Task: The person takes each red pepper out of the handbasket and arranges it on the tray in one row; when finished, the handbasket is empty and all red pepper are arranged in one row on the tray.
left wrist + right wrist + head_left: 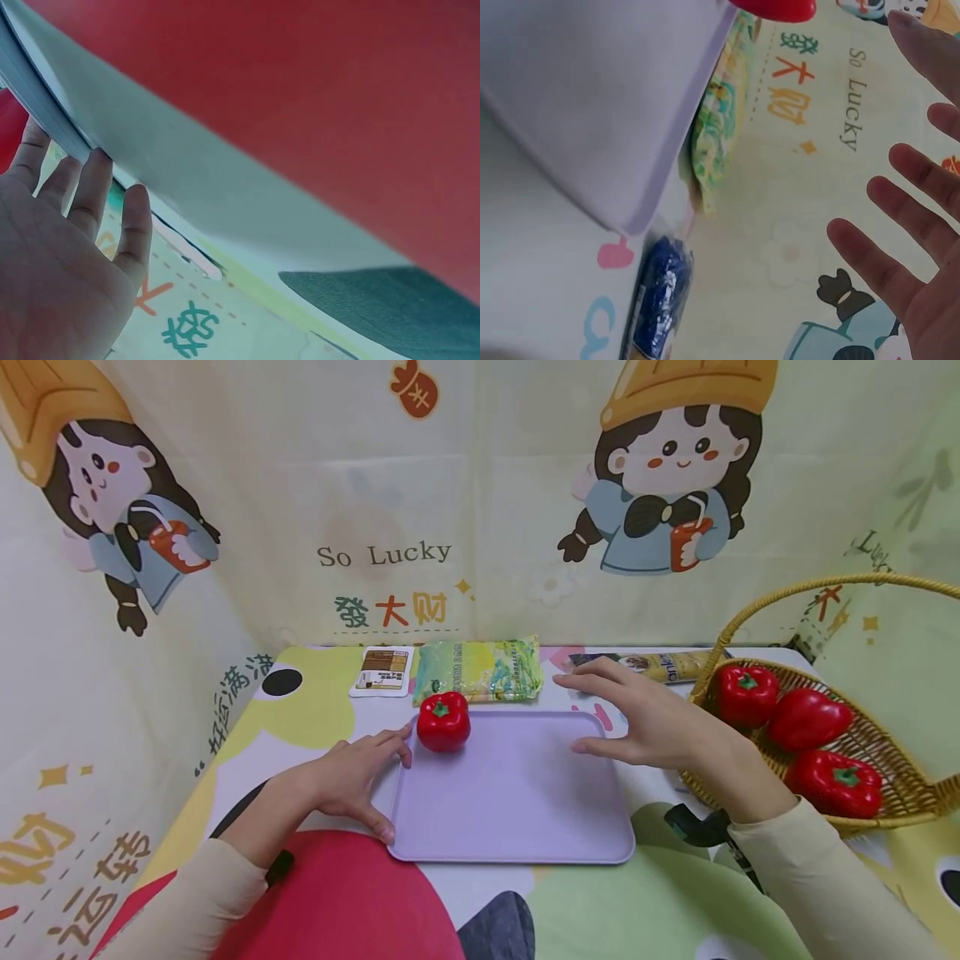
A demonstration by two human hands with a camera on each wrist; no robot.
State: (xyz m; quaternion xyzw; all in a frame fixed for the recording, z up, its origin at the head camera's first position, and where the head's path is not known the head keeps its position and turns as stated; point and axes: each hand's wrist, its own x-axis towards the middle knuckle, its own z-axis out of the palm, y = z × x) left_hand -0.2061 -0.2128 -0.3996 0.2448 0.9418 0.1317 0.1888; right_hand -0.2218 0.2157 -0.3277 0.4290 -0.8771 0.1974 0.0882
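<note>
A shallow lilac tray (517,793) lies flat on the table, with one red bell pepper (443,723) standing in its far left corner. My left hand (348,781) is at the tray's left edge, thumb and fingers spread along the rim; the left wrist view shows the fingertips (97,161) right at that edge. Over the tray's far right corner hovers my right hand (637,710), its fingers apart and nothing between them. Several red bell peppers (810,718) sit in a wicker basket (870,743) on the right, beside my right forearm.
Behind the tray lie a green-yellow packet (480,670), a small printed card (382,672) and a long yellow-and-blue package (667,666). The basket's tall handle (817,583) arches up at the right. A printed curtain (510,510) closes off the back and sides.
</note>
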